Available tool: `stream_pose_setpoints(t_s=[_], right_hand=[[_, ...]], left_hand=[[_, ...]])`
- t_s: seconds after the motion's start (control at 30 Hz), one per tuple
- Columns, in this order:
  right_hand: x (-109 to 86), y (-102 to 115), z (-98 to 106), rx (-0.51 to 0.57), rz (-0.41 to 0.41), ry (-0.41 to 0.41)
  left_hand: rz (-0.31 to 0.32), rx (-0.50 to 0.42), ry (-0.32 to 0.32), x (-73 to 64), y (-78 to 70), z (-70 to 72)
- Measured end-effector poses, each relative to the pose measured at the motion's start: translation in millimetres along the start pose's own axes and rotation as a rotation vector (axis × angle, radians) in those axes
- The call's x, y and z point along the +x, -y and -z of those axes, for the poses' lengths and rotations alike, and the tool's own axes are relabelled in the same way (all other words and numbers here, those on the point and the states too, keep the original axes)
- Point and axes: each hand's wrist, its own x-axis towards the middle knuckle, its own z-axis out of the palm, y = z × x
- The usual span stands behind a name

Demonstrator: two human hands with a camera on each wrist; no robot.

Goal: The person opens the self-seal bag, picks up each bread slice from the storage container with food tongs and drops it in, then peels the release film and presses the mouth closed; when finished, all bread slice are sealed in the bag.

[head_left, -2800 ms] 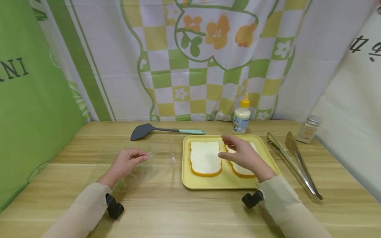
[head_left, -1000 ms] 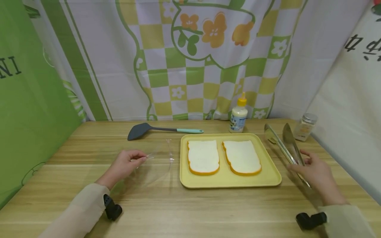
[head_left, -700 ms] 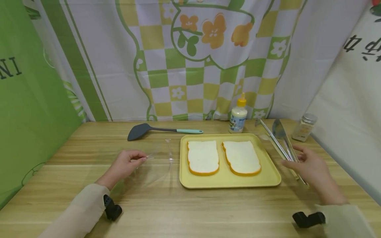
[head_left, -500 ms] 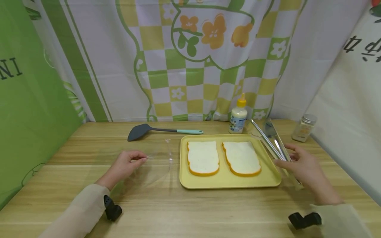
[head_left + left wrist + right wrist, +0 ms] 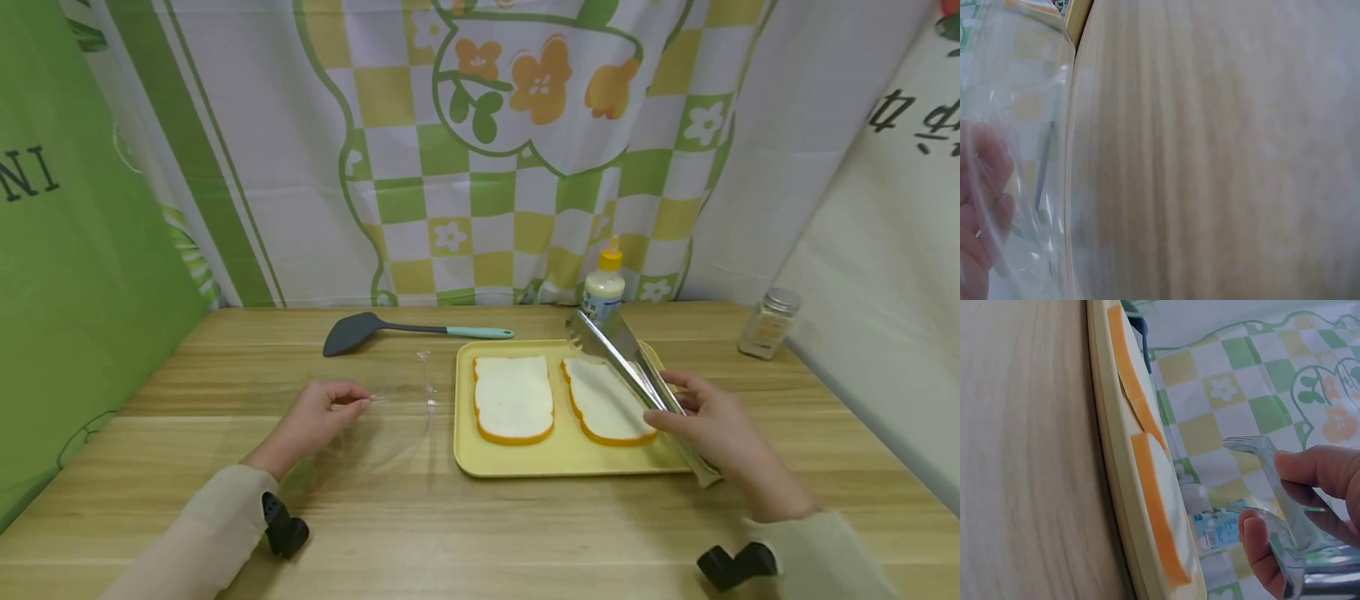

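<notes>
My left hand (image 5: pixel 318 417) pinches the edge of a clear plastic bag (image 5: pixel 401 417), its mouth turned toward the tray; in the left wrist view the film (image 5: pixel 1029 187) spreads in front of the fingers. My right hand (image 5: pixel 720 433) grips metal tongs (image 5: pixel 622 358) around both arms, tips apart, above the right part of a yellow tray (image 5: pixel 480 462). Under them lies the right bread slice (image 5: pixel 600 404), partly covered by the tongs in the head view. The left slice (image 5: pixel 513 400) lies beside it. In the right wrist view, thumb and fingers hold the tongs (image 5: pixel 1291 512) from both sides.
Behind the tray stands a squeeze bottle (image 5: pixel 604 287) with a yellow cap, overlapped by the tong tips. A spatula (image 5: pixel 405 327) with a mint handle lies at the back. A glass jar (image 5: pixel 770 325) with a metal lid stands at the right edge.
My right hand has gone from over the tray to the tongs on the right, taken hold of them and carried them left over the tray. My left hand keeps its place with the bag.
</notes>
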Motion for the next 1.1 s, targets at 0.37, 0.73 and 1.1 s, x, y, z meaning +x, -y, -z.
stream_pose_setpoints(t_s=[0.37, 0.73, 1.1], right_hand=[[4.3, 5, -24, 0.114, 0.011, 0.083], [6.7, 9, -34, 0.175, 0.001, 0.179], [12.7, 10, -39, 0.230, -0.044, 0.213]], left_hand=[[-0.020, 0.016, -0.011, 1.4, 5.5, -2.3], [-0.035, 0.004, -0.012, 0.6, 4.7, -5.0], [-0.048, 0.038, -0.036, 2.1, 7.7, -8.1]])
